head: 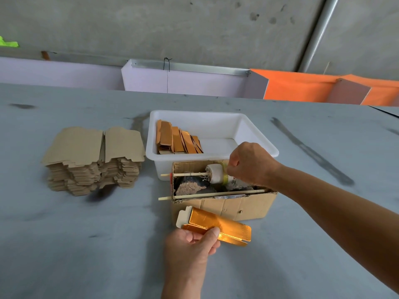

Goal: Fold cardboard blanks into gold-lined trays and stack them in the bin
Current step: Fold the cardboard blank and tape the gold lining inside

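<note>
Though half-folded, tray (216,226) gold-lined.

Single head-worn wide-angle view, looking forward and down from close above the near edge of the grey table (64,234), taking in the white bin (212,157) at centre and the far concrete wall (172,24).

Left hand (190,244) grips gold-lined tray (218,225); right hand (250,162) pinches tape roll (218,174) over cardboard box (237,209).
</note>
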Motion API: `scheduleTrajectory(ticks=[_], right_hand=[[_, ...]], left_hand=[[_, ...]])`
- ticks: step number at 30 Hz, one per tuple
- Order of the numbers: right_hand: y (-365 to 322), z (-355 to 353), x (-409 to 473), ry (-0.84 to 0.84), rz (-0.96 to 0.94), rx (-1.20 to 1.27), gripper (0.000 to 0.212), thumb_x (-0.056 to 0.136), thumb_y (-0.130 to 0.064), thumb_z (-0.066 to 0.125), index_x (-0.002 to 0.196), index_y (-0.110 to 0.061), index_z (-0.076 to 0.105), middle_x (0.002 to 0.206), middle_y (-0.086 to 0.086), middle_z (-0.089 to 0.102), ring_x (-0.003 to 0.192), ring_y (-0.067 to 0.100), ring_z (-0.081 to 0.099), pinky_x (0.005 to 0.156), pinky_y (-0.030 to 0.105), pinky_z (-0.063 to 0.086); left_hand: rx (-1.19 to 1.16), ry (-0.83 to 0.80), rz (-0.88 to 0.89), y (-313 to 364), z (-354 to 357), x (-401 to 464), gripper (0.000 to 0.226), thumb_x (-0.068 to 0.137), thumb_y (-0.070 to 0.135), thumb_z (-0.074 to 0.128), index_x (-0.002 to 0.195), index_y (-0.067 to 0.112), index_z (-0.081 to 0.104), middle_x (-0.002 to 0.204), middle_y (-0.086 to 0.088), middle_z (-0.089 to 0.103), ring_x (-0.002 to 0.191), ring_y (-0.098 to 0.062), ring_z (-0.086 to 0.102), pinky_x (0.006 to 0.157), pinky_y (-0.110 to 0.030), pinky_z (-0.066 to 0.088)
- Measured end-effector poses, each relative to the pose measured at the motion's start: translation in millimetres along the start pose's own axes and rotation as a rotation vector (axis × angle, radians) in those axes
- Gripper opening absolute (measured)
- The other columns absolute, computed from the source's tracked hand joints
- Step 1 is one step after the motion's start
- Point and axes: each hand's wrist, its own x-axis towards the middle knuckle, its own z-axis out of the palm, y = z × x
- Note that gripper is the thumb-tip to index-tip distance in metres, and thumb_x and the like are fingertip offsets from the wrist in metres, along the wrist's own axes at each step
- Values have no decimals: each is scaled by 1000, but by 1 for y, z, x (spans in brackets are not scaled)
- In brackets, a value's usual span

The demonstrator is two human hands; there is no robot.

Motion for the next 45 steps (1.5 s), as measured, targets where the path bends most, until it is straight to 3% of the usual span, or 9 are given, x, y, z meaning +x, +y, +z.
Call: scheduleTrajectory(ticks=[3, 7, 15, 18, 22, 28, 35, 41, 45], right_hand=[[0, 0, 3, -31, 13, 15, 15, 85, -15, 59, 87, -2, 67, 87, 9, 67, 81, 21, 63, 67, 25, 51], [-1, 5, 5, -39, 120, 146, 23, 79, -11, 64, 59, -8, 52, 59, 3, 49, 55, 14, 44, 46, 20, 33], [1, -3, 14, -15, 288, 568, 30, 78, -5, 62, 51, -7, 48, 51, 5, 44, 47, 15, 39, 50, 24, 34], [5, -8, 14, 15, 246, 607, 25, 83, -4, 63, 59, -9, 57, 55, 3, 53, 46, 11, 47, 47, 20, 39], [14, -10, 10, -49, 140, 478, 9, 86, -4, 62, 87, -10, 70, 68, -4, 59, 59, 7, 52, 48, 13, 38], [16, -3, 15, -120, 75, 371, 17, 88, -10, 62, 101, -7, 71, 94, 4, 67, 89, 18, 58, 81, 28, 48], [20, -2, 17, -84, 15, 405, 6, 83, -8, 68, 83, -11, 73, 72, -6, 63, 71, 6, 54, 61, 15, 39], [29, -4, 14, -130, -24, 447, 11, 82, -7, 69, 79, -17, 73, 75, -7, 67, 73, 5, 58, 64, 13, 43], [31, -5, 5, -68, -105, 347, 17, 76, -11, 75, 83, -25, 69, 81, -14, 62, 63, -3, 56, 52, 2, 39]], left_hand=[[1, -5, 2, 0, 0, 0, 11, 72, 5, 76, 64, 5, 69, 57, -11, 68, 51, -16, 66, 49, -23, 51], [1, -8, 2, 1, -1, 0, 13, 73, 4, 75, 61, 6, 69, 56, -11, 68, 49, -15, 66, 47, -20, 50], [11, -6, 2, 2, -1, -1, 13, 73, 5, 76, 61, 7, 70, 57, -11, 68, 50, -16, 66, 48, -21, 51], [9, -1, -2, 3, -1, -2, 15, 72, 4, 76, 59, 8, 70, 56, -12, 68, 50, -16, 66, 47, -21, 51], [29, -12, -5, 4, -1, -3, 13, 73, 8, 76, 61, 8, 70, 58, -10, 69, 53, -16, 67, 49, -21, 51], [40, -22, -9, 5, -1, -3, 12, 73, 6, 76, 63, 4, 70, 57, -11, 69, 51, -15, 66, 49, -22, 52], [22, -24, -21, 6, -1, -4, 12, 73, 4, 76, 63, 2, 70, 57, -13, 68, 50, -15, 66, 48, -21, 52], [31, -25, -13, 7, 0, -4, 12, 73, 6, 76, 63, 3, 70, 57, -12, 68, 49, -13, 65, 47, -19, 50], [43, -14, -7, 7, 0, -5, 16, 73, 6, 76, 58, 6, 69, 56, -11, 68, 49, -13, 65, 48, -20, 51]])
